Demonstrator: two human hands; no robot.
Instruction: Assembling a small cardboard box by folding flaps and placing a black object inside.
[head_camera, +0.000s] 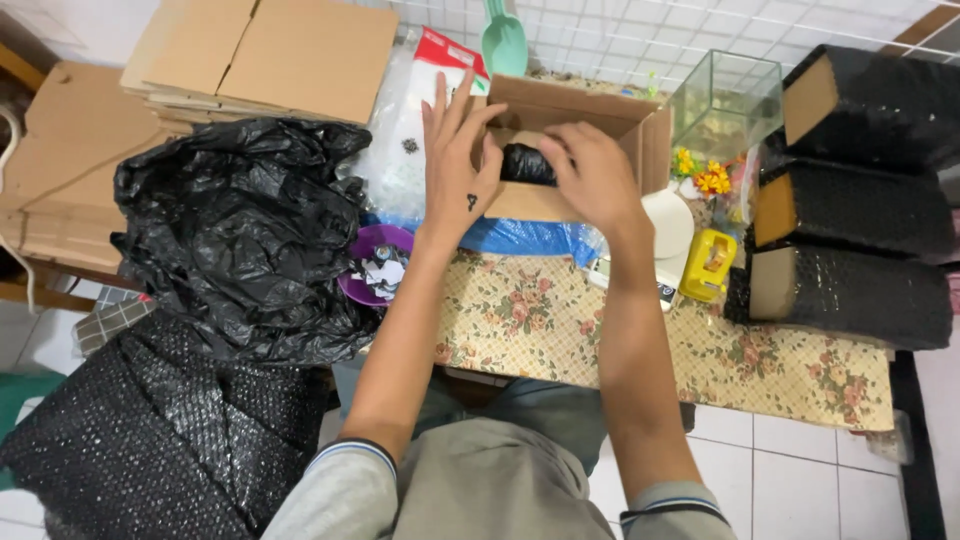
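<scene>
Packing looks to be the step in hand: a black wrapped bundle (527, 165) sits inside the open carton (560, 150) at the far side of the table (800, 370), and both hands are on it. Left hand (458, 165) lies flat, fingers spread, against the carton's near-left wall and flap, steadying it. Right hand (590, 175) curls over the bundle, fingers bent around its top, pressing or seating it; the grip underneath is hidden. By my judgement the bundle needs settling low enough for the flaps to fold over.

Around the carton: a purple bowl (372, 262) of scraps just left, a big black plastic bag (240, 235) beyond it, flat cardboard sheets (270, 55) behind. Right stand a glass tank (725, 100), a yellow tape dispenser (708, 264) and three bubble-wrapped parcels (850, 210). Nothing crowds the flaps except the hands themselves.
</scene>
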